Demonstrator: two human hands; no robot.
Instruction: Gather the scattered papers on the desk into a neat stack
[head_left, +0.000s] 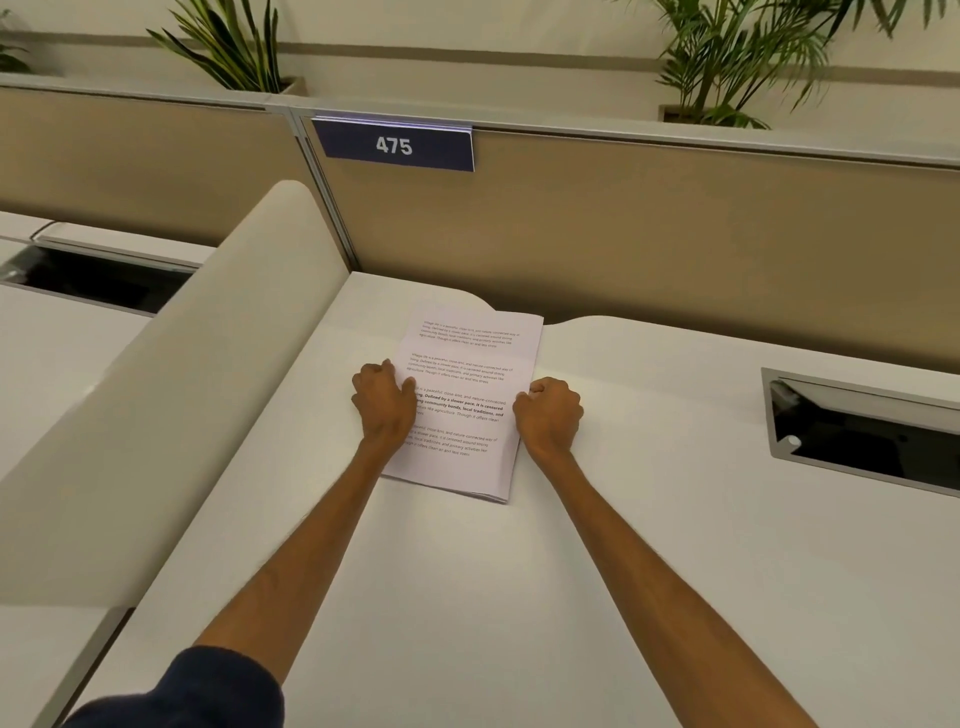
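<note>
A stack of printed white papers (465, 364) lies flat on the white desk (519, 597), near its back edge, turned slightly clockwise. My left hand (384, 405) rests on the stack's left edge with the thumb on the top sheet and the fingers curled. My right hand (548, 415) is curled into a fist pressed against the stack's right edge. The sheet edges line up closely; a few lower sheets peek out at the near right corner.
A curved white side divider (171, 405) rises on the left. A tan partition (675, 234) with a blue "475" sign (395, 146) stands behind. A dark cable opening (862, 436) sits in the desk at right. Potted plants (737, 57) stand beyond the partition.
</note>
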